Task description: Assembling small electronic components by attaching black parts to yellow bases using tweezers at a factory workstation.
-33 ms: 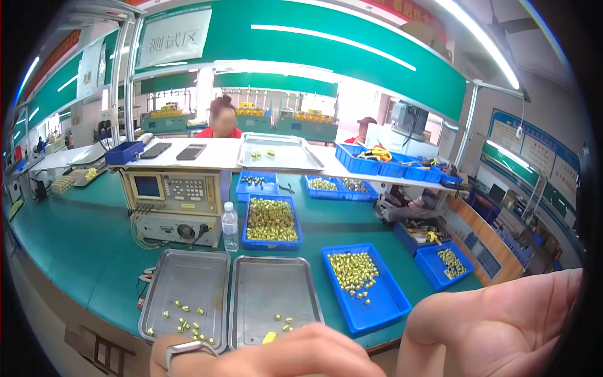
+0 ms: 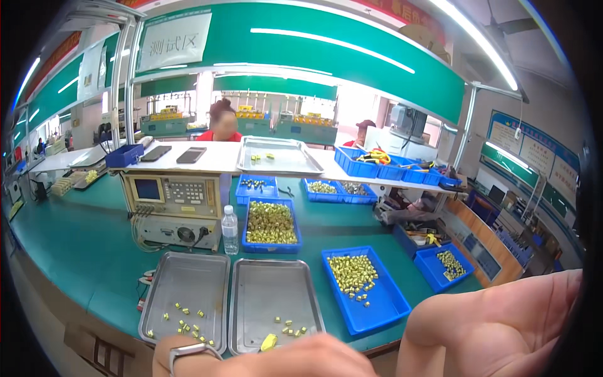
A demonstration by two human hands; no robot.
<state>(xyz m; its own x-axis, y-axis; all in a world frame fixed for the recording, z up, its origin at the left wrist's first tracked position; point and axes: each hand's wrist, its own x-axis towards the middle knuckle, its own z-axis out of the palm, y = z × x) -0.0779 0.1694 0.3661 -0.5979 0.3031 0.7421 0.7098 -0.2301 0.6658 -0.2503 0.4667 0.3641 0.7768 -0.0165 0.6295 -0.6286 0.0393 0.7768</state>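
My left hand point(image 2: 301, 359), with a pale band at the wrist, crosses the near edge of the right metal tray point(image 2: 271, 276). Its fingers are hidden, cut off by the lower edge. Just beyond the back of this hand shows a bright yellow-green piece point(image 2: 269, 342); whether the hand touches it I cannot tell. Several small yellow-and-metal components point(image 2: 289, 323) lie in that tray. At the lower right, my right hand point(image 2: 496, 333) shows its palm and the base of the thumb. Its fingers are out of sight, and so is anything in them.
Left of that stands another metal tray point(image 2: 188, 283) with scattered components. A blue bin point(image 2: 392, 305) of components lies to the right, a smaller blue bin point(image 2: 433, 276) beyond it. Farther back are a full blue bin point(image 2: 270, 247), a water bottle point(image 2: 230, 232) and a test instrument point(image 2: 176, 188).
My left hand has drawn slightly down toward the lower edge, baring more components and more of the yellow-green piece in the right tray. My right hand has hardly moved.
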